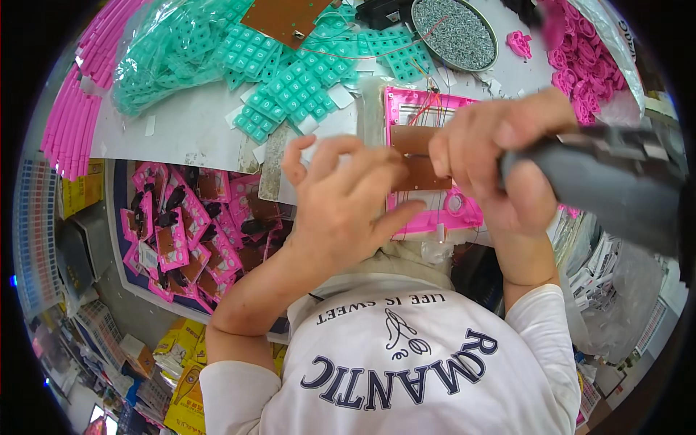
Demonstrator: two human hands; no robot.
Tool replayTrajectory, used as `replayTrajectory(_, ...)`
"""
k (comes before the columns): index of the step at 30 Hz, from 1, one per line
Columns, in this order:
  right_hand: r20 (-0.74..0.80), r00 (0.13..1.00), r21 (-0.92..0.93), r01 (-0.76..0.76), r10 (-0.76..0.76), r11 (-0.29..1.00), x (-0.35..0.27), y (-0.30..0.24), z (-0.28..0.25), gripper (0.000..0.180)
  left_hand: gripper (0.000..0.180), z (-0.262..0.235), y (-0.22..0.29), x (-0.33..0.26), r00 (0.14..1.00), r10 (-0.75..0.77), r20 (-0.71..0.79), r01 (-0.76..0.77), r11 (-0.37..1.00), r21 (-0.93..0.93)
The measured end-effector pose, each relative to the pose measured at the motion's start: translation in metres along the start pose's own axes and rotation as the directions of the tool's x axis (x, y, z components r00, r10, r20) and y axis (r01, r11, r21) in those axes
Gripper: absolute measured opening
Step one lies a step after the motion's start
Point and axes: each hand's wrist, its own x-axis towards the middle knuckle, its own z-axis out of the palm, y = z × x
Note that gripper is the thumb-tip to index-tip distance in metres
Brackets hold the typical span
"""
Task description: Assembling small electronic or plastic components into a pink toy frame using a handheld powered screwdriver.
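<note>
Pale counter [181,136] stretches beyond the left grip [341,196], whose hold I cannot tell; the right grip [493,152] clasps a power screwdriver [587,185]; between them, a brown circuit board [429,174] lies on a pink casing [424,220].

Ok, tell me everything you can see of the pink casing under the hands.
The pink casing looks like plastic: a shallow, roughly rectangular frame lying open side up. A brown board spans its middle, red and dark wires lie above that, and a ring-shaped part sits lower right. The left hand overlaps its left side, contact unclear; the right hand hides some of its right.
</note>
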Motion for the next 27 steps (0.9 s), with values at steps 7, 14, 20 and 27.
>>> replayTrajectory(7,0.073,0.997,-0.145,0.047,-0.037,0.988,0.010,0.027,-0.004,0.028,0.025,0.004,0.001,-0.021,0.986,0.034,0.161,-0.054,0.991,0.119)
replayTrajectory(14,0.187,0.981,-0.271,0.001,0.051,0.963,0.012,0.028,-0.009,0.032,0.032,0.003,0.007,-0.018,0.988,0.013,0.153,-0.029,0.994,0.103)
replayTrajectory(20,0.114,0.987,0.115,0.099,-0.112,0.989,0.016,0.024,-0.036,0.054,0.033,0.008,0.045,-0.025,0.951,-0.014,0.310,-0.001,0.999,0.049)
replayTrajectory(27,-0.390,0.832,-0.699,0.012,-0.395,0.715,-0.037,-0.038,-0.049,0.054,0.013,0.019,0.034,-0.008,0.970,-0.009,0.241,0.017,0.999,-0.032)
